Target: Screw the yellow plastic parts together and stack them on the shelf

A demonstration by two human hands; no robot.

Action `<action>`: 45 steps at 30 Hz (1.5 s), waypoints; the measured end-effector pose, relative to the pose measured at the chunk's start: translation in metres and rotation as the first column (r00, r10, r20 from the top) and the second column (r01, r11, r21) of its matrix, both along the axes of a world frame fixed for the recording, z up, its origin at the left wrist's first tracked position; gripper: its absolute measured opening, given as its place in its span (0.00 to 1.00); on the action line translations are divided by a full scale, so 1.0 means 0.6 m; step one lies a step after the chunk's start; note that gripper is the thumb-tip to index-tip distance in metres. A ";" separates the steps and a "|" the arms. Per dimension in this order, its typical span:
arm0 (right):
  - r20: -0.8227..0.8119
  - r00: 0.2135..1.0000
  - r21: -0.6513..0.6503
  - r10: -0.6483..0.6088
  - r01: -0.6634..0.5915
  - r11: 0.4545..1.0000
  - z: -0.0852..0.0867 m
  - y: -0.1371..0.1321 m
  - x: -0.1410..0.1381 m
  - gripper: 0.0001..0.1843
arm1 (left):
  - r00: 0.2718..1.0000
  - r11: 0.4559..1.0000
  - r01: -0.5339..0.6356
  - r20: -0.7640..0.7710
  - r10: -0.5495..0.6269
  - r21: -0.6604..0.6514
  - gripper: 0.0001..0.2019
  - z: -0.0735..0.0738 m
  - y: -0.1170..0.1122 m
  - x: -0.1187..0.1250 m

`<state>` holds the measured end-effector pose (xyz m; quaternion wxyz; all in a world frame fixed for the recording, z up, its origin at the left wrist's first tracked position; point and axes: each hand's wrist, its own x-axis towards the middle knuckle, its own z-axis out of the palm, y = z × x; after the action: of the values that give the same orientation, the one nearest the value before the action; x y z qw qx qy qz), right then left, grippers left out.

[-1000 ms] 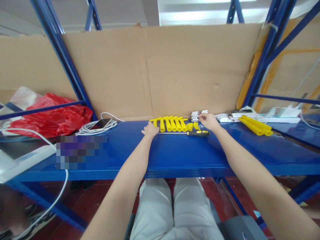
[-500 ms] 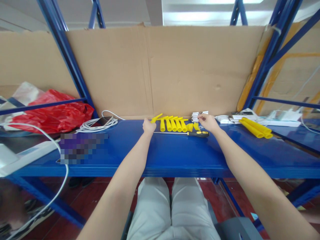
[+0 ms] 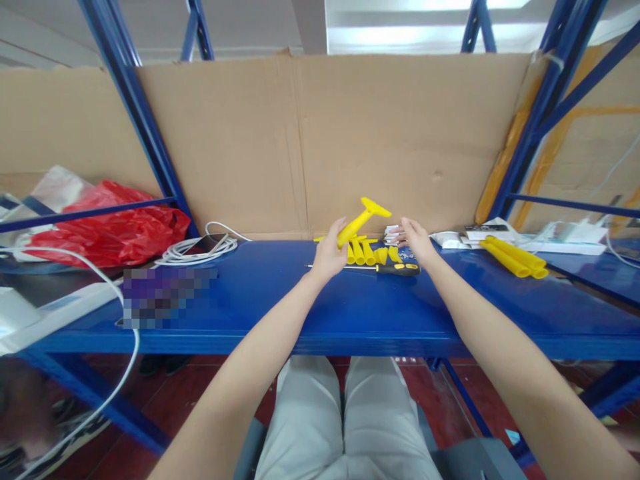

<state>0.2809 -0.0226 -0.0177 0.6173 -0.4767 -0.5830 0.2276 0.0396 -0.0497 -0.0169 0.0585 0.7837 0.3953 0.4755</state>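
My left hand (image 3: 329, 253) is closed around the handle of a yellow T-shaped scraper (image 3: 356, 228), holding it tilted above the blue bench with its wide head up and to the right. Behind and below it, several more yellow scrapers (image 3: 369, 253) lie in a row, partly covered by my left hand. Just right of that row are small yellow plastic pieces (image 3: 381, 255). In front lies a screwdriver (image 3: 397, 269) with a black and yellow handle. My right hand (image 3: 416, 241) has its fingers stretched and apart, beside a small white stack (image 3: 391, 235).
Yellow tubes (image 3: 515, 259) lie at the right by white boxes (image 3: 493, 231) and a power strip (image 3: 575, 241). On the left are a coiled white cable (image 3: 197, 252), a red plastic bag (image 3: 113, 223) and a blurred-out patch. Cardboard (image 3: 390, 133) walls the back.
My left hand has lifted a scraper from the left end of the row and moved it right and up. My right hand's fingers have spread from a pinch by the white stack.
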 end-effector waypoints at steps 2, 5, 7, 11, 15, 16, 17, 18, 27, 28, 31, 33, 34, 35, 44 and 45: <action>-0.076 0.997 0.043 0.000 0.003 0.999 0.006 -0.003 -0.003 0.24 | 0.993 0.995 0.089 -0.076 -0.085 0.047 0.33 -0.003 -0.011 0.012; -0.147 0.989 0.102 -0.019 0.034 0.994 0.012 -0.005 -0.004 0.22 | 0.975 0.980 0.179 -0.150 -0.165 0.085 0.31 -0.008 -0.017 0.023; -0.160 0.987 0.107 -0.022 0.040 0.993 0.012 -0.004 -0.004 0.21 | 0.966 0.977 0.199 -0.183 -0.182 0.081 0.31 -0.012 -0.015 0.024; -0.138 0.990 0.071 -0.018 0.028 0.997 0.007 -0.002 -0.014 0.22 | 0.966 0.989 0.143 -0.225 -0.131 0.039 0.32 -0.014 -0.008 0.019; -0.121 0.993 0.053 0.012 -0.006 0.999 0.002 -0.007 -0.032 0.22 | 0.972 0.999 0.038 -0.231 -0.037 -0.003 0.31 -0.013 -0.007 0.015; -0.112 0.993 0.045 0.023 -0.018 0.999 0.001 -0.009 -0.036 0.23 | 0.972 1.000 0.010 -0.234 -0.014 -0.016 0.31 -0.012 -0.008 0.015; -0.102 0.994 0.034 0.034 -0.031 0.999 0.000 -0.010 -0.041 0.23 | 0.971 0.999 -0.017 -0.238 0.010 -0.030 0.31 -0.011 -0.009 0.015; -0.088 0.995 0.022 0.047 -0.045 0.999 -0.001 -0.011 -0.045 0.23 | 0.969 0.998 -0.043 -0.245 0.031 -0.043 0.30 -0.011 -0.010 0.014; 0.037 0.970 -0.122 0.239 -0.233 0.965 -0.010 -0.034 -0.093 0.14 | 0.930 0.978 -0.191 -0.334 0.156 -0.077 0.26 -0.007 -0.012 0.013; 0.047 0.964 -0.135 0.260 -0.252 0.958 -0.010 -0.037 -0.097 0.13 | 0.928 0.977 -0.200 -0.336 0.164 -0.073 0.25 -0.007 -0.011 0.012; 0.078 0.954 -0.162 0.290 -0.274 0.948 -0.009 -0.038 -0.099 0.13 | 0.925 0.975 -0.209 -0.337 0.174 -0.069 0.23 -0.007 -0.008 0.010; 0.128 0.960 -0.159 0.251 -0.230 0.960 -0.006 -0.033 -0.090 0.14 | 0.922 0.973 -0.221 -0.342 0.183 -0.075 0.22 -0.006 -0.006 0.008; 0.173 0.965 -0.144 0.199 -0.175 0.974 -0.004 -0.029 -0.083 0.14 | 0.918 0.969 -0.233 -0.346 0.192 -0.080 0.22 -0.006 -0.006 0.007; 0.234 0.964 -0.119 0.126 -0.100 0.988 -0.001 -0.025 -0.073 0.14 | 0.914 0.965 -0.248 -0.352 0.203 -0.087 0.22 -0.006 -0.005 0.006; 0.773 0.545 -0.210 -0.325 0.704 0.679 0.010 -0.036 0.052 0.15 | 0.862 0.909 -0.374 -0.432 0.267 -0.185 0.21 -0.006 -0.004 0.000; 0.787 0.537 -0.244 -0.305 0.724 0.646 0.008 -0.038 0.060 0.19 | 0.860 0.906 -0.377 -0.436 0.266 -0.192 0.21 -0.005 -0.003 0.000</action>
<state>0.3167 -0.0453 -0.0131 0.2322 -0.8355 -0.4978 -0.0123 0.0397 -0.0518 -0.0201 0.0019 0.7707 0.5862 0.2497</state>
